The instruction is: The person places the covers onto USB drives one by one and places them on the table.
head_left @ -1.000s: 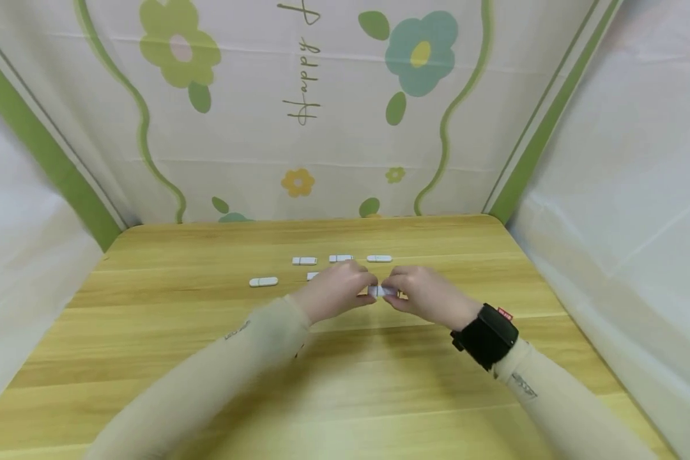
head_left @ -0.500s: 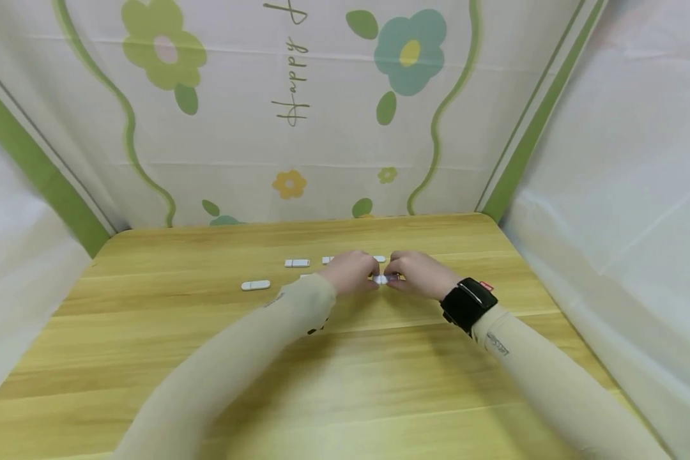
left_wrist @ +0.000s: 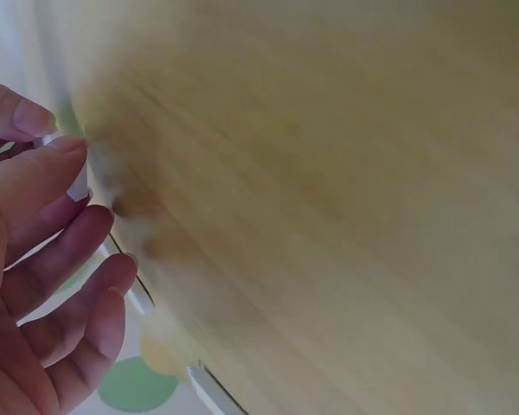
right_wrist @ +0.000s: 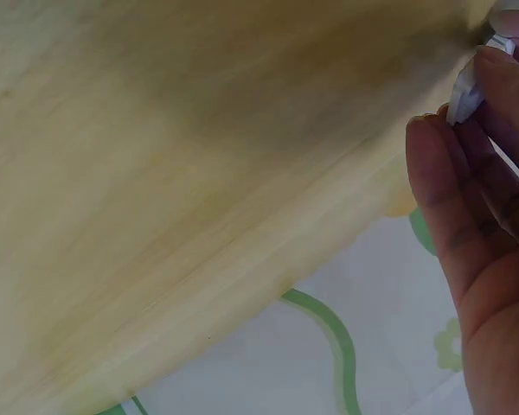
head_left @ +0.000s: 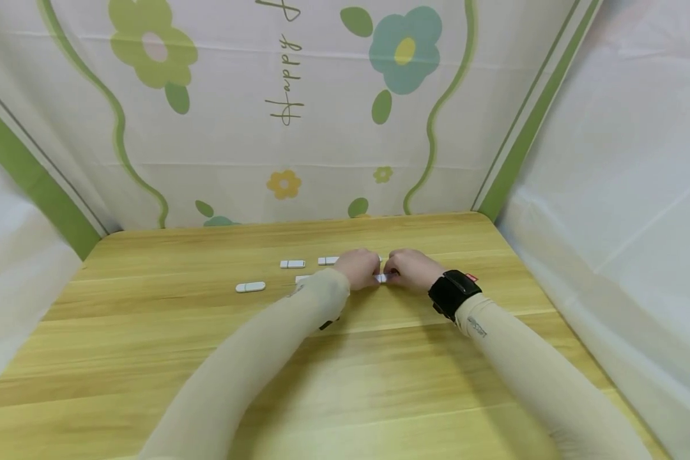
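Note:
Both hands pinch one small white USB stick [head_left: 382, 278] between them, just above the table or touching it; which, I cannot tell. My left hand [head_left: 359, 268] has its thumb and index finger on the left end, and the right hand [head_left: 414, 269] pinches the other end. In the left wrist view a white end of the stick [left_wrist: 78, 186] shows below the thumb and index finger. The right wrist view has the stick [right_wrist: 465, 93] between thumb and fingers, its far end partly covered. A white stick [head_left: 301, 279] lies beside the left forearm, partly hidden by the sleeve.
More white sticks lie on the wooden table [head_left: 333, 396]: a rounded stick [head_left: 250, 287] at left, a rectangular stick [head_left: 292, 264] behind, and another stick [head_left: 327, 260] partly behind the left hand. A flowered curtain [head_left: 230, 128] hangs along the table's back edge.
Both hands have moved slightly forward, away from the body, with the stick held between them. The left hand now covers more of the back row. The head view has shifted a little.

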`<move>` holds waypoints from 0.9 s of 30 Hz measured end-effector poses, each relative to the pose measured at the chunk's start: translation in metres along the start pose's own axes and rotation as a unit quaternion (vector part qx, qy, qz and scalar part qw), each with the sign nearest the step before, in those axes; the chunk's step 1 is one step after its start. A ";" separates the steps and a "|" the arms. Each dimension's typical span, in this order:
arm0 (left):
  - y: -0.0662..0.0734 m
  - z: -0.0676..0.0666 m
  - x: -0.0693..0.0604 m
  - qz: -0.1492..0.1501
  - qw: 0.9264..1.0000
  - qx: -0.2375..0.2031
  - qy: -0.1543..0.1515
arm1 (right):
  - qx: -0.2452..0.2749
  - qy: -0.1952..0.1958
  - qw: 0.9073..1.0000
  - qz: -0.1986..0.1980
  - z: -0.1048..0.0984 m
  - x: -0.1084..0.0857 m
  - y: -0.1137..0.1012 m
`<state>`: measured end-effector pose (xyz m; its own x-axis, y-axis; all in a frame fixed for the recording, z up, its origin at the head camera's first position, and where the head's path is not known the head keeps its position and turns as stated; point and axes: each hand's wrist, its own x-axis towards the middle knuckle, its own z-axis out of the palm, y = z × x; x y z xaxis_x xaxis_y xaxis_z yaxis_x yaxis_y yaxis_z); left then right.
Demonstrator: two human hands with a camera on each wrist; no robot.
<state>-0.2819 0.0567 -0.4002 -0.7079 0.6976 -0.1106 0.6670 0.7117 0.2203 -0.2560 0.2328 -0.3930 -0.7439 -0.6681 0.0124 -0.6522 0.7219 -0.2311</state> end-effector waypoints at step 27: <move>0.002 0.002 0.006 -0.034 0.999 -0.040 -0.013 | -0.006 -0.053 0.993 0.104 -0.002 0.014 -0.003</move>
<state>-0.2848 0.0623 -0.4021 -0.7444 0.6499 -0.1532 0.5957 0.7501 0.2873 -0.2645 0.2213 -0.3905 -0.8439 -0.5185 -0.1381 -0.4875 0.8484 -0.2065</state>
